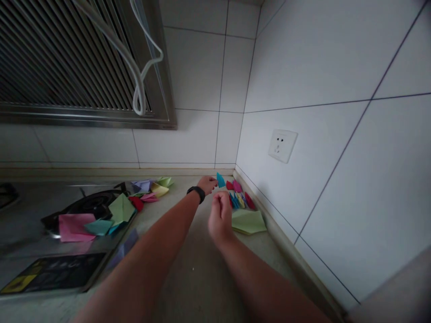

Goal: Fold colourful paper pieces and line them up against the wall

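Note:
At the far corner of the counter, my left hand [206, 184], with a black band on the wrist, pinches the edge of a blue folded paper piece [220, 180]. My right hand [220, 216] is just nearer and to the right, its fingers curled together; what they hold, if anything, is hidden. Beside it on the right stands a row of small folded papers [241, 200] in blue, yellow and red. Behind these lie a red piece [229, 185] and a magenta piece [237, 186]. A pale green paper sheet [248, 222] lies in front of the row.
Left on the gas stove [90, 202] are loose papers, including a pink sheet [76, 227] and a green folded one [121, 209]. More folded papers [153, 188] lie beside the stove's back. A range hood [84, 58] with a hanging white cable [139, 89] is above; tiled walls meet behind.

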`<state>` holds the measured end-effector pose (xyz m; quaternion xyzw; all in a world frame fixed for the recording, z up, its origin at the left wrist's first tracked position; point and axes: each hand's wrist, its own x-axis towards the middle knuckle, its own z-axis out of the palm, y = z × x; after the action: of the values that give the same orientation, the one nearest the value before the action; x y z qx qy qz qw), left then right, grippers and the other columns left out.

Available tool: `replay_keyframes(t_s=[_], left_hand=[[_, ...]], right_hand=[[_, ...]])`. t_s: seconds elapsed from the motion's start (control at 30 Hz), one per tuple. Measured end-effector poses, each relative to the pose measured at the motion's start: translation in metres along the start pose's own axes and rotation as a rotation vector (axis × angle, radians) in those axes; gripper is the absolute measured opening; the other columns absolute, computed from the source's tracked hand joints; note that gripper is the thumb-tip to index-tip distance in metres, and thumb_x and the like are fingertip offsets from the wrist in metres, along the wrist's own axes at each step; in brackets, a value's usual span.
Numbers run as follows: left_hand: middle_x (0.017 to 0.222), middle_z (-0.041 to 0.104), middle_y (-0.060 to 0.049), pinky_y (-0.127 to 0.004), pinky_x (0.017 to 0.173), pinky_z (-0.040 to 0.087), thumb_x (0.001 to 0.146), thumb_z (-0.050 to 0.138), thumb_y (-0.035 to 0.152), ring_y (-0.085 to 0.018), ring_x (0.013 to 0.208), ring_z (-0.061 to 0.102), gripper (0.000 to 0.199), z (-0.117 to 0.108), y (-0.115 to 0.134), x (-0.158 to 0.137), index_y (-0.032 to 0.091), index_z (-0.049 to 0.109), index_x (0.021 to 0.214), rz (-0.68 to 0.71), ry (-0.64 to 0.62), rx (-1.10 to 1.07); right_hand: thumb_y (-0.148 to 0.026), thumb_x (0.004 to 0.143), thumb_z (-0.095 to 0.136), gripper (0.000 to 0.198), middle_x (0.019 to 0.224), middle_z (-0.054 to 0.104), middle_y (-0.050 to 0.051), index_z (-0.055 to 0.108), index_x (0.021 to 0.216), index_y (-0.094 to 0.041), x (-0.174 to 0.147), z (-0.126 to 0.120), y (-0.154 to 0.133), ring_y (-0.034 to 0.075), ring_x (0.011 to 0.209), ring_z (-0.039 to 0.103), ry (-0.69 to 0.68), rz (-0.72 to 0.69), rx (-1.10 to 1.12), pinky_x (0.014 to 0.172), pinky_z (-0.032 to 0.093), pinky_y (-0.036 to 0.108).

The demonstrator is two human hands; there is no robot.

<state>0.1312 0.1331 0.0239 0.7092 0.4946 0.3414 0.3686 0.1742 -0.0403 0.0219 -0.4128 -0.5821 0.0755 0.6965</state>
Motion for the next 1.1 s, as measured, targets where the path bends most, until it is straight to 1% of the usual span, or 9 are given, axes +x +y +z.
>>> replay_keyframes(t_s=[0.07,0.17,0.23,0.33,0.47,0.53,0.67,0.9,1.1], left_hand=[[0.082,0.068,-0.005,-0.025,0.064,0.050,0.089,0.057,0.032,-0.014,0.071,0.063,0.024,0.012,-0.002,0.018,0.010,0.067,0.085,-0.013,-0.028,0.052],[0.089,0.067,-0.005,-0.032,0.073,0.053,0.091,0.057,0.037,-0.015,0.079,0.064,0.027,0.024,-0.005,0.036,0.011,0.065,0.093,-0.038,-0.080,0.130],[0.094,0.066,-0.005,-0.035,0.078,0.053,0.091,0.057,0.038,-0.017,0.085,0.064,0.027,0.028,-0.007,0.042,0.012,0.064,0.096,-0.050,-0.108,0.173],[0.097,0.066,-0.005,-0.037,0.081,0.053,0.091,0.058,0.037,-0.019,0.088,0.064,0.027,0.029,-0.006,0.045,0.011,0.064,0.096,-0.059,-0.137,0.210],[0.111,0.062,-0.008,-0.039,0.083,0.053,0.092,0.057,0.035,-0.021,0.096,0.062,0.029,0.027,0.002,0.040,0.013,0.061,0.111,-0.055,-0.150,0.215],[0.117,0.059,-0.008,-0.041,0.084,0.053,0.092,0.057,0.035,-0.023,0.100,0.060,0.033,0.026,0.009,0.033,0.014,0.058,0.117,-0.049,-0.133,0.207],[0.118,0.059,-0.008,-0.042,0.086,0.052,0.091,0.058,0.036,-0.027,0.102,0.059,0.036,0.026,0.021,0.015,0.012,0.058,0.117,-0.023,-0.079,0.179],[0.118,0.058,-0.008,-0.042,0.086,0.052,0.091,0.058,0.036,-0.026,0.103,0.059,0.037,0.027,0.033,-0.005,0.011,0.058,0.118,0.037,0.033,0.135],[0.118,0.059,-0.007,-0.042,0.086,0.052,0.091,0.057,0.036,-0.026,0.103,0.059,0.036,0.028,0.035,-0.004,0.012,0.058,0.117,0.037,0.009,0.181]], right_hand=[[-0.022,0.093,0.036,0.013,0.076,0.045,0.000,0.045,0.084,-0.021,-0.003,0.000,-0.001,0.016,0.071,0.045,-0.034,-0.028,0.016,0.066,0.037,0.028],[-0.020,0.093,0.036,0.011,0.076,0.046,0.000,0.044,0.085,-0.021,-0.007,0.000,-0.005,0.015,0.068,0.045,-0.134,-0.037,0.033,0.064,0.036,0.029],[-0.019,0.092,0.038,0.009,0.076,0.046,0.000,0.044,0.086,-0.021,-0.009,0.000,-0.007,0.015,0.068,0.045,-0.193,-0.024,0.024,0.064,0.036,0.029],[-0.015,0.089,0.039,0.009,0.076,0.046,0.001,0.043,0.084,-0.021,-0.010,0.000,-0.009,0.016,0.069,0.046,-0.236,-0.037,0.004,0.064,0.036,0.029],[-0.012,0.083,0.040,0.010,0.076,0.046,0.002,0.039,0.079,-0.022,-0.010,0.000,-0.009,0.017,0.072,0.046,-0.307,-0.125,0.013,0.066,0.037,0.030],[-0.012,0.082,0.039,0.010,0.076,0.046,0.002,0.038,0.079,-0.022,-0.010,0.000,-0.009,0.017,0.071,0.046,-0.324,-0.136,0.014,0.066,0.037,0.030],[-0.013,0.083,0.039,0.010,0.075,0.046,0.001,0.038,0.080,-0.022,-0.009,0.000,-0.008,0.017,0.070,0.046,-0.328,-0.124,-0.006,0.065,0.037,0.031],[-0.011,0.082,0.039,0.011,0.076,0.047,0.001,0.039,0.079,-0.022,-0.006,-0.001,-0.006,0.017,0.071,0.046,-0.349,-0.118,-0.038,0.064,0.036,0.030],[-0.010,0.081,0.040,0.012,0.075,0.047,0.001,0.039,0.078,-0.021,-0.005,-0.001,-0.005,0.016,0.069,0.046,-0.347,-0.081,-0.074,0.062,0.034,0.029]])
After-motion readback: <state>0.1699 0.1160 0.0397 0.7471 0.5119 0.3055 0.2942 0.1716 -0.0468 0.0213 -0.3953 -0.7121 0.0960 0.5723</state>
